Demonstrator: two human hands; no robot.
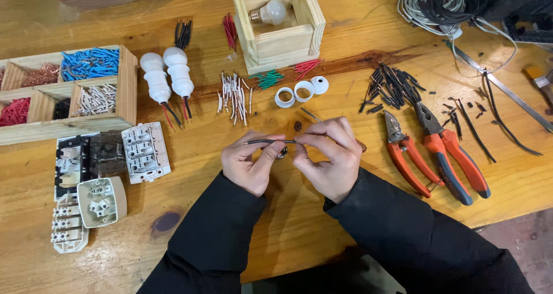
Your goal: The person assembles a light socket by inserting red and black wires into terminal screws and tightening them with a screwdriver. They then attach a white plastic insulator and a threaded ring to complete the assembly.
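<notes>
My left hand (250, 162) and my right hand (328, 155) meet over the middle of the wooden table (322, 225). Both pinch a short black wire (271, 141) that lies level between the fingertips. A small round metal part (281, 152) sits under my left fingers, half hidden. Both arms wear black sleeves. A thin metal rod (311, 115) lies on the table just beyond my right hand.
Red-handled pliers (406, 153) and orange-handled pliers (449, 155) lie to the right, cut black wire pieces (391, 86) behind them. White rings (302, 90), white wire pieces (234, 97), two white lamp sockets (167, 78), a divided wooden tray (86, 121), socket parts (103, 173), a bulb (269, 11) in a wooden box.
</notes>
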